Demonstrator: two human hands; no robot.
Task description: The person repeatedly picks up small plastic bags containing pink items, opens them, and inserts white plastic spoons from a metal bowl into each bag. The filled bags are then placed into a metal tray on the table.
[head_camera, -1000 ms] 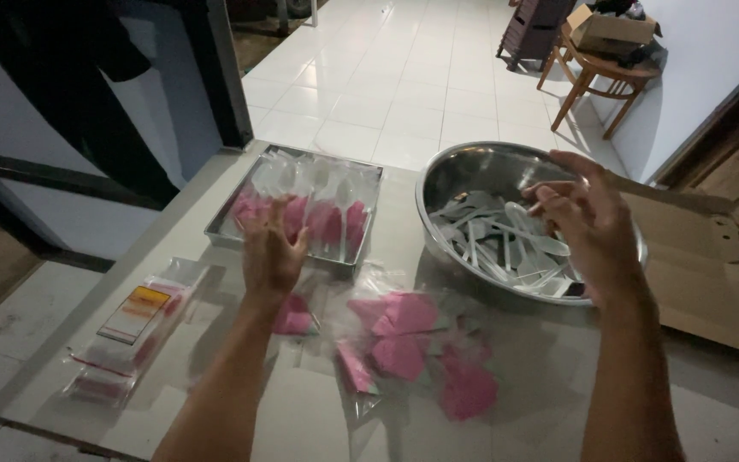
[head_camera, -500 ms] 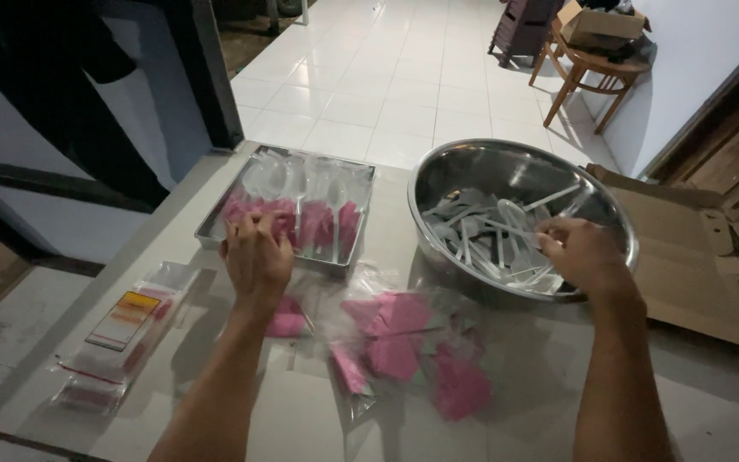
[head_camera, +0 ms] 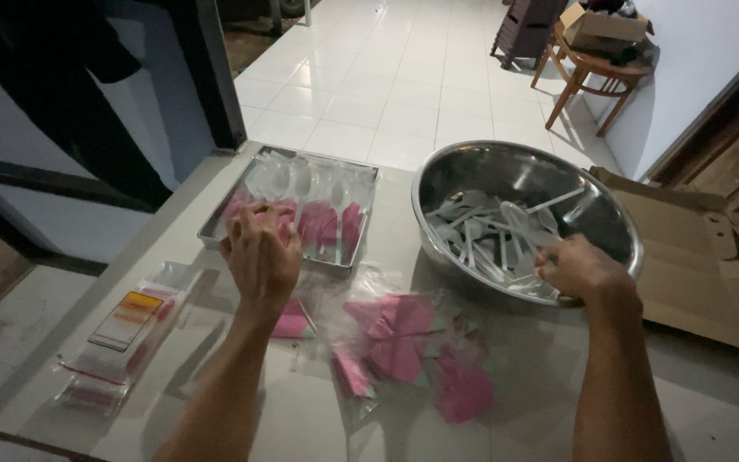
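My left hand (head_camera: 260, 257), fingers curled, rests over the row of finished spoon-and-pink-napkin packets in the shallow rectangular metal tray (head_camera: 215, 224), my right hand (head_camera: 576, 269) closes on loose white plastic spoons (head_camera: 489, 235) in the round steel bowl (head_camera: 617, 257)—plenty left there.

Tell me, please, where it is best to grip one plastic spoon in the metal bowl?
Probably the handle of a plastic spoon, from above: it lies loose on the pile, slanting toward the metal bowl's far rim, away from the right hand.
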